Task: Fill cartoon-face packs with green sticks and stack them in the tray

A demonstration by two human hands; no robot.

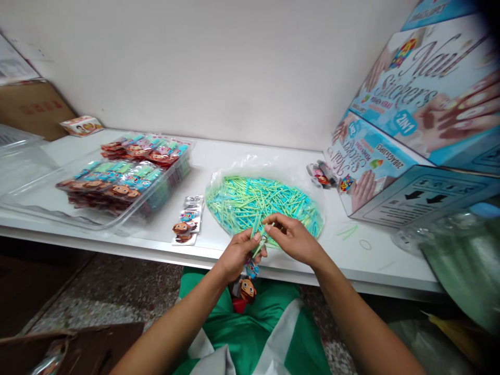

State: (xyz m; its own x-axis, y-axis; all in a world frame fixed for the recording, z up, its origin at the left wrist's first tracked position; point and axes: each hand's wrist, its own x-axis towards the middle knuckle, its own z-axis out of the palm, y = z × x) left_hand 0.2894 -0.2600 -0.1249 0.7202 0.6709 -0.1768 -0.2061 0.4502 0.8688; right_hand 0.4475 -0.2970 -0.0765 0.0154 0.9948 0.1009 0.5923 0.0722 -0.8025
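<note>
My left hand (237,256) is closed on a small printed packet (247,289) with a brown-haired cartoon face, which hangs down over the table's front edge above my lap. Several thin green and blue sticks (255,227) stand up by the left thumb, at the top of the packet. Close against them, my right hand (294,240) is pinched, thumb to forefinger, on the ends of the sticks; its fingertips partly hide them. Just behind both hands lies a clear plastic bag (219,179), spread wide, with a heap of green and blue sticks (265,198) in it.
At left, a clear plastic tray (113,225) holds stacked filled packets (117,179). Flat packets (188,221) lie beside it. Nail sticker boxes (410,120) stand at right, near dark packets (322,174), loose green sticks (347,232) and a clear bottle (414,234). A wall rises behind.
</note>
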